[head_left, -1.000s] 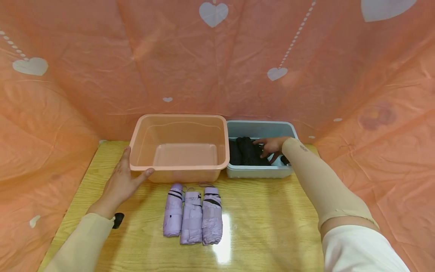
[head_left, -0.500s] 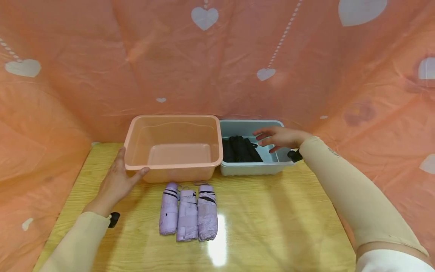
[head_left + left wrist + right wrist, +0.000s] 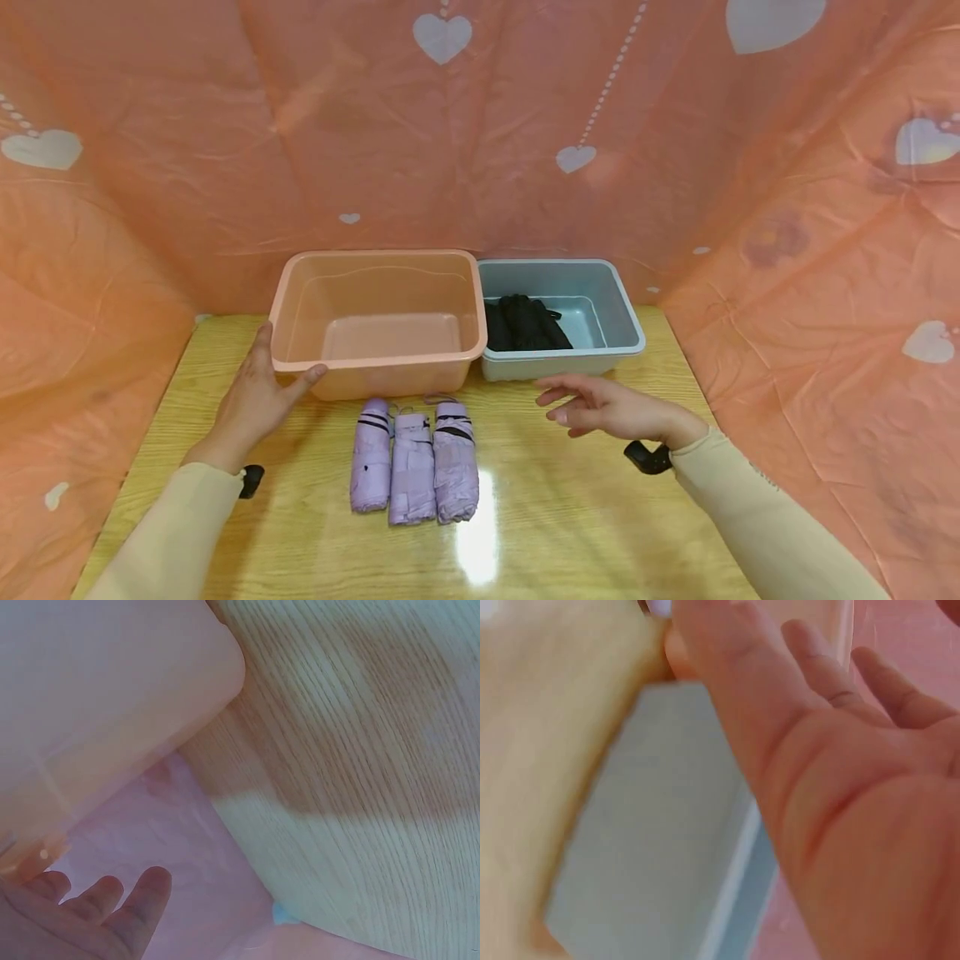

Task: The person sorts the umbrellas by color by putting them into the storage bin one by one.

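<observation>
My left hand [image 3: 251, 404] rests at the left front corner of an orange plastic tub [image 3: 375, 363], its thumb by the front rim and its fingers along the outer wall. In the left wrist view, those fingers [image 3: 142, 907] are spread and fairly straight. My right hand [image 3: 611, 407] hovers in front of a grey-blue tub [image 3: 558, 367], holding nothing, with loosely bent fingers. Several black folded umbrellas, it seems, lie side by side [image 3: 525, 323] in the left part of that tub. Three folded lilac umbrellas, left [image 3: 371, 458], middle [image 3: 412, 475] and right [image 3: 455, 467], lie before the orange tub.
Both tubs stand side by side at the back of the wooden table [image 3: 570, 525]. An orange cloth [image 3: 390, 150] with white hearts hangs behind and at both sides. Bare floor shows inside the orange tub and in the right part of the grey-blue one.
My right hand has come out of the grey-blue tub, lifted over its right side, then moved toward me above the table. My left hand stays at the orange tub's corner.
</observation>
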The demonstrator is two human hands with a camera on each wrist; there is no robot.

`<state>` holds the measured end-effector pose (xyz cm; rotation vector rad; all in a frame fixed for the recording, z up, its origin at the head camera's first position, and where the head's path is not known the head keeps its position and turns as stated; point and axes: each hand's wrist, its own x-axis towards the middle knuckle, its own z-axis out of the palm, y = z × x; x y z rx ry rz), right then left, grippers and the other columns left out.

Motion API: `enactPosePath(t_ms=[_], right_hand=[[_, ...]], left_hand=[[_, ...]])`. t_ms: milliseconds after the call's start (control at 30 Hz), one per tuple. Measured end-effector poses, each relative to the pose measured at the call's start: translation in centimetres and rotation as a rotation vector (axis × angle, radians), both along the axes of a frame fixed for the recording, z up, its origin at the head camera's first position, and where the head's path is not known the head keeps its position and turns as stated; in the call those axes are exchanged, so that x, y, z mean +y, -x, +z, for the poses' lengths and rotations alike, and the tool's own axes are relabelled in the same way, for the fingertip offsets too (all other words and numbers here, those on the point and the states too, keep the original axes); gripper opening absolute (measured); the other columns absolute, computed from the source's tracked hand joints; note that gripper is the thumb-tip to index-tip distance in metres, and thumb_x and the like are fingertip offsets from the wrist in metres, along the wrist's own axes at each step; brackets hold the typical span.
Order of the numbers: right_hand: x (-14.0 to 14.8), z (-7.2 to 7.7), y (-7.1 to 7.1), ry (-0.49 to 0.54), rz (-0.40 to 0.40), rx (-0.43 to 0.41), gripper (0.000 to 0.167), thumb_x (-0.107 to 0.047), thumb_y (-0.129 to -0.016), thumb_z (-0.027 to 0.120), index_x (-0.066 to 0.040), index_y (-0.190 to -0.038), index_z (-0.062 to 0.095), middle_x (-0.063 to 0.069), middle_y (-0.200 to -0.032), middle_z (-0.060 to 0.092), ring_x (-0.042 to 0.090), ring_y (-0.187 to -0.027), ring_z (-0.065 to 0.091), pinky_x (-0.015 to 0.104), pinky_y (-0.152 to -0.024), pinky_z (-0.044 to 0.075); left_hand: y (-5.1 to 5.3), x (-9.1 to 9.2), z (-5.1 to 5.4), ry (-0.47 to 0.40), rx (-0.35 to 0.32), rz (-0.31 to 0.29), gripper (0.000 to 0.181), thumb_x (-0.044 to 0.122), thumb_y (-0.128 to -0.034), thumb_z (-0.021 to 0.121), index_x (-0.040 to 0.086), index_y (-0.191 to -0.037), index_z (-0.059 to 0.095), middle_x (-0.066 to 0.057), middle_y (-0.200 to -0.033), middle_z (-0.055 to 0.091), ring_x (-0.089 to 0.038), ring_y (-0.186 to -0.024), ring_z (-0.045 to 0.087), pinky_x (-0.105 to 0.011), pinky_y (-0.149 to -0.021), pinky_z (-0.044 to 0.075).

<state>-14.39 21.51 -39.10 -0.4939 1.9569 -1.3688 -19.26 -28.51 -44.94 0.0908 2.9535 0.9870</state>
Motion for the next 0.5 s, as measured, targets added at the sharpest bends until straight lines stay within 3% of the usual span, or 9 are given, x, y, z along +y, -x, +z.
enactPosePath(t_ms=[200,500], right_hand=[[-1.9,-3.7,-2.5,0.099,-0.065,-0.056,0.055,-0.015,-0.103,0.056,-0.012,-0.154,0.035,0.016,-0.144,0.046,0.035,-0.129,0.05,0.052,-0.097,0.048],[-5.2,-6.5,-3.5,0.171,-0.114,-0.107,0.053,-0.014,-0.103,0.056,-0.014,-0.153,0.037,0.015,-0.142,0.049,0.038,-0.131,0.049,0.049,-0.097,0.048]], left_hand=[[0.0,0.1,-0.1,-0.009,-0.003,-0.002,0.113,0.066,-0.0916,0.057,0.012,-0.158,-0.017,-0.03,-0.161,0.0,-0.057,-0.141,0.014,-0.074,-0.103,0.022],[0.0,0.0,-0.1,-0.024,-0.011,-0.002,0.112,0.066,-0.0919,0.056,0.014,-0.157,-0.019,-0.029,-0.162,-0.002,-0.057,-0.141,0.013,-0.074,-0.103,0.02]])
